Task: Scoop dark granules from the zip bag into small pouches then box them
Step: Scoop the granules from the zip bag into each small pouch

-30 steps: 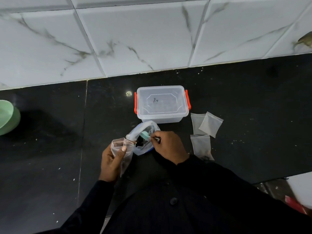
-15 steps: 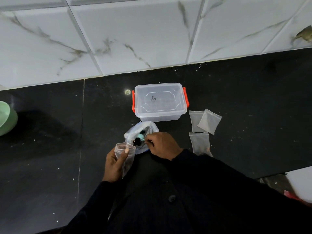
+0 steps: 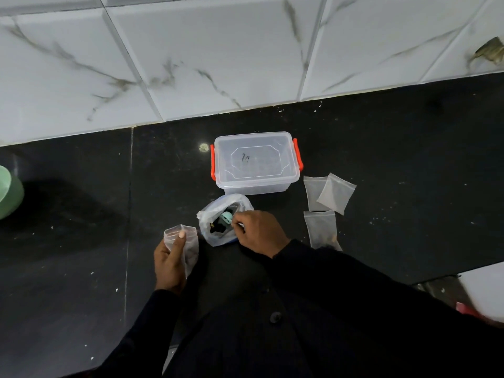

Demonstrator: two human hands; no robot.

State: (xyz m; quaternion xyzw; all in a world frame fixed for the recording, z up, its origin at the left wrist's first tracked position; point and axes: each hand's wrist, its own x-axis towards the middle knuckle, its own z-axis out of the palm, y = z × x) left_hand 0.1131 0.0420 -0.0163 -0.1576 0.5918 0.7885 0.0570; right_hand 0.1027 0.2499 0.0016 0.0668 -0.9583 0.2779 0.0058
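Observation:
My left hand [image 3: 170,259] holds a small clear pouch [image 3: 188,241] upright with its mouth open, thumb over the front. Just right of it the zip bag [image 3: 216,236] with dark granules stands open on the black counter. My right hand [image 3: 259,231] pinches the handle of a pale green scoop [image 3: 226,216], whose bowl is down inside the bag. Behind the bag sits a clear plastic box [image 3: 255,163] with orange clips, its lid on.
Three small pouches lie right of the box: two overlapping [image 3: 328,193] and one nearer with dark granules [image 3: 321,229]. A green bowl [image 3: 9,195] sits at the far left edge. A white tiled wall [image 3: 218,50] backs the counter, whose front edge drops off at lower right.
My right hand has pushed the scoop deeper into the zip bag. My left hand has drawn the open pouch slightly away from the bag.

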